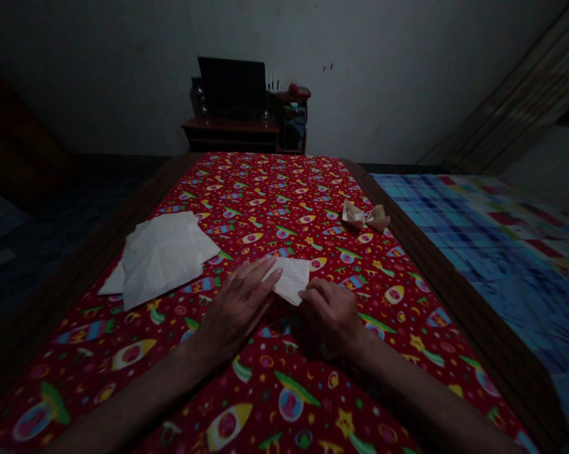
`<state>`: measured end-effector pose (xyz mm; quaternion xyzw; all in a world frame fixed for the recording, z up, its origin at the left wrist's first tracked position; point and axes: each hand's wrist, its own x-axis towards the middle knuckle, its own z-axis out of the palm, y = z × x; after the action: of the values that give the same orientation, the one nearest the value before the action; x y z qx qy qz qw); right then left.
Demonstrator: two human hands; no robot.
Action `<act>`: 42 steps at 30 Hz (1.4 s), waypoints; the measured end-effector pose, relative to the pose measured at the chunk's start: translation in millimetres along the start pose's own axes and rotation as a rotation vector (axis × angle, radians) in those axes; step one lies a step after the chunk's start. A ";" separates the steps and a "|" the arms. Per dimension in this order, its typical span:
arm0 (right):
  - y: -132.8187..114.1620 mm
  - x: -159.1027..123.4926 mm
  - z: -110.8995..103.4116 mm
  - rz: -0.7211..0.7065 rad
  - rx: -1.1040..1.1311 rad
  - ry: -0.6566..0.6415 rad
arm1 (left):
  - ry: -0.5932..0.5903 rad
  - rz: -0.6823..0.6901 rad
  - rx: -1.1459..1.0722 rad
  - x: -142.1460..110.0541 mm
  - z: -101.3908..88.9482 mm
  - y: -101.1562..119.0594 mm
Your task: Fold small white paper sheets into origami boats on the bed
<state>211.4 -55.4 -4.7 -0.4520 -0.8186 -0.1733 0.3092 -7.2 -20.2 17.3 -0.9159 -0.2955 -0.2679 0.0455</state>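
A small white piece of folded paper lies on the red patterned cloth in front of me. My left hand rests flat with its fingers stretched over the paper's left side. The fingers of my right hand are curled, and the thumb and forefinger pinch the paper's lower right corner. To the left lies a loose stack of white paper sheets. Two small folded paper shapes stand near the cloth's right edge, tan outside and lighter inside.
The red cloth covers a long brown-edged table or bed. Beyond its far end stands a brown desk with a dark monitor and speakers. On the right is a bed with a blue plaid cover.
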 end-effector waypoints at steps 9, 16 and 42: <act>0.8 -13.2 9.2 -0.083 0.106 -0.234 | -0.144 0.079 -0.076 -11.7 6.7 0.4; 6.9 -10.9 3.5 0.257 0.519 -0.354 | -0.173 -0.155 -0.326 -12.7 12.9 5.3; 6.7 -2.6 6.8 0.412 0.407 -0.222 | -0.214 -0.332 -0.334 -7.5 24.8 1.4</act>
<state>215.7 -49.7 -11.5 -0.5534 -0.7564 0.1109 0.3304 -0.1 -19.2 -7.6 -0.8727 -0.3967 -0.2185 -0.1823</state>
